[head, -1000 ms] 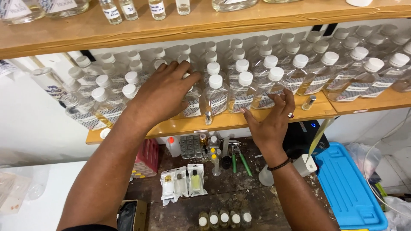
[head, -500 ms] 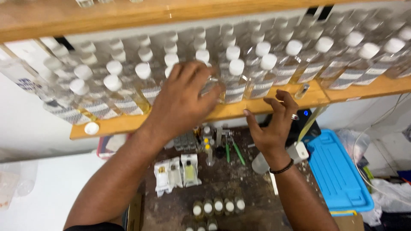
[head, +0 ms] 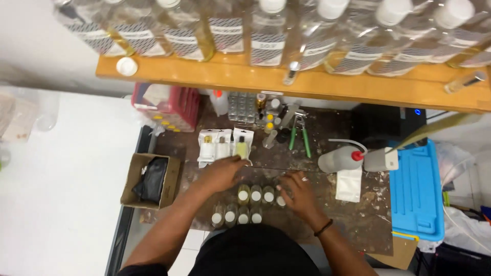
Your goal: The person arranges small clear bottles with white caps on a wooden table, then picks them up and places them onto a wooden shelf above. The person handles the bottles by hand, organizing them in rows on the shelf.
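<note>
My left hand rests low on the dark worktop, fingers curled at the edge of the small white packets that hold little bottles. My right hand lies beside a cluster of small white-capped bottles with yellowish liquid, fingers touching the rightmost ones. Whether either hand grips a bottle is hidden by the fingers. Above, a wooden shelf carries several large clear bottles with white caps.
A cardboard box with a black bag stands left of my arm. A red basket, green-handled pliers, a grey squeeze bottle and a blue tray lie around. A white surface spreads to the left.
Both hands have come down from the bottles on the shelf to the worktop, and the view has tilted downward with them.
</note>
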